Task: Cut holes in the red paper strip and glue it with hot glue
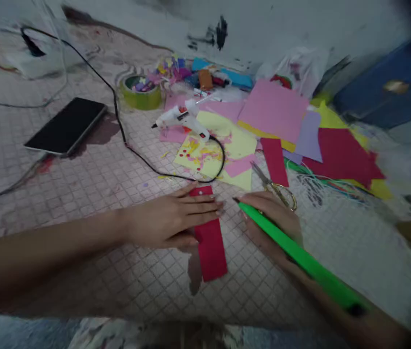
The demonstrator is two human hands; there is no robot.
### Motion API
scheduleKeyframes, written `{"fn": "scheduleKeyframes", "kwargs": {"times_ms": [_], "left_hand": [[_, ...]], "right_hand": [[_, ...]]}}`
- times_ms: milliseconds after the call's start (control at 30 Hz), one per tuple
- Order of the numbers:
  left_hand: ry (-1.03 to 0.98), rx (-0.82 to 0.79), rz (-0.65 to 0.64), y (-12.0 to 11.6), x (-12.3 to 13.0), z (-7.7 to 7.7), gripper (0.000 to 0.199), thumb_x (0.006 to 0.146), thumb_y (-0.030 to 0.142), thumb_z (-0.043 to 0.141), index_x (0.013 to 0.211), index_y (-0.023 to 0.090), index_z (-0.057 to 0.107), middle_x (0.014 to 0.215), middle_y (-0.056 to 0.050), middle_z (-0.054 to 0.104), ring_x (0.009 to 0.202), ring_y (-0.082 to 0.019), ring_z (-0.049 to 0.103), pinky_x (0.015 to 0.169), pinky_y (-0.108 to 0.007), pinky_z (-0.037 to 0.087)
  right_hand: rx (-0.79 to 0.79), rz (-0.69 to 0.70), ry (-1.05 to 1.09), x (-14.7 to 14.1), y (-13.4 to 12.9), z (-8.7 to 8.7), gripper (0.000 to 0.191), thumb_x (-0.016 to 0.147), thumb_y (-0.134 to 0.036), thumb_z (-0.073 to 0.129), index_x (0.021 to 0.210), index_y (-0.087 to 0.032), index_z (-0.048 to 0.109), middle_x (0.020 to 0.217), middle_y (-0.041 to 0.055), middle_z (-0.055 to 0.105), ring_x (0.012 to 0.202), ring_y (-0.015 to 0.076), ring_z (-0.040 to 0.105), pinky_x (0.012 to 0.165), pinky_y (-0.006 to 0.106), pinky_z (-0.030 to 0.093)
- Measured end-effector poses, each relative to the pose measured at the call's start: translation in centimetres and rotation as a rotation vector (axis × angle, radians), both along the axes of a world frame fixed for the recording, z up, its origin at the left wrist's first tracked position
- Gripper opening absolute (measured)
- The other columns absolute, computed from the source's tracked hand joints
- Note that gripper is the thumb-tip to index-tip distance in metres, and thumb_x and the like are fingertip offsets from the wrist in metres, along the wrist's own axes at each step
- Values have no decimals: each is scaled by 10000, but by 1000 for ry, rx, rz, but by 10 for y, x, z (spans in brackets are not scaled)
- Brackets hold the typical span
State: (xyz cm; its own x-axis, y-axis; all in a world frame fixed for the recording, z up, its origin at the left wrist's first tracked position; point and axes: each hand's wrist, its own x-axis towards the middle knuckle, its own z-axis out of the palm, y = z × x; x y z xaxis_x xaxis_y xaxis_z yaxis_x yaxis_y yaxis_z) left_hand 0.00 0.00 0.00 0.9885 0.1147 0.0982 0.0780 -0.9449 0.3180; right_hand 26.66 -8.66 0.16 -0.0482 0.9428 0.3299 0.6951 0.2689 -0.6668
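Note:
A red strip of craft paper (211,252) lies lengthwise in front of me on the quilted cloth. My left hand (169,218) rests flat across its upper part, fingers stretched out, and a small pale dot shows near the strip's top end. My right hand (274,218), just right of the strip, is closed around a long green pen (292,247). The pen's dark tip points up and left, apart from the paper. Close beyond that hand lie small gold-handled scissors (274,189) and another red strip (275,161).
A white glue gun (183,118) lies on pale yellow paper (242,140) with scraps; its black cord (147,165) loops left. Further left are a phone (67,125) and a roll of tape (142,97). Coloured sheets (274,109) and tangled string (329,191) lie right.

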Motion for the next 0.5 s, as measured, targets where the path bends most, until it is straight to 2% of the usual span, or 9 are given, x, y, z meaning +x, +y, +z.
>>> {"fn": "scheduleKeyframes", "kwargs": {"times_ms": [100, 167, 267, 367, 433, 500], "left_hand": [[-30, 31, 23, -1, -2, -1, 550, 1062, 444, 431, 1513, 130, 414, 1613, -84, 380, 1514, -238, 330, 1291, -407, 35], [-77, 78, 51, -3, -3, -3, 530, 1057, 457, 441, 1468, 125, 479, 1566, -96, 462, 1467, -263, 409, 1276, -422, 136], [-139, 160, 106, -10, -5, -5, 510, 1051, 446, 464, 1419, 99, 529, 1498, -109, 548, 1386, -300, 495, 1204, -444, 289], [-172, 231, 145, -14, -8, -8, 467, 1058, 388, 465, 1429, 111, 522, 1462, -93, 587, 1321, -295, 547, 1135, -449, 365], [-203, 255, 153, -14, -11, -10, 455, 1045, 399, 493, 1406, 129, 549, 1444, -82, 605, 1309, -299, 553, 1111, -450, 388], [-226, 273, 161, -12, -12, -13, 444, 1039, 408, 505, 1389, 143, 571, 1433, -70, 616, 1284, -288, 572, 1085, -432, 414]], "right_hand": [[-143, -106, 40, 1, 15, -2, 321, 889, -520, 670, 1066, -263, 746, 1051, 45, 738, 942, 242, 698, 790, 367, 573], [-187, -76, 5, 2, 22, -4, 310, 908, -486, 665, 1106, -255, 723, 1052, 42, 737, 929, 236, 704, 783, 366, 586], [-53, 146, -173, 7, 28, -8, 238, 981, -304, 558, 1164, -255, 703, 1197, 73, 709, 1076, 258, 680, 923, 445, 571], [99, 288, -340, 13, 29, -4, 362, 973, -111, 459, 1190, -268, 702, 1330, 87, 666, 1193, 259, 633, 1009, 481, 534], [233, 243, -406, 24, 26, 3, 431, 962, -59, 435, 1282, -258, 644, 1376, 104, 639, 1243, 253, 609, 1031, 488, 525], [364, 33, -368, 45, 17, 9, 412, 949, -92, 504, 1315, -255, 600, 1338, 111, 653, 1234, 251, 617, 1030, 490, 528]]}}
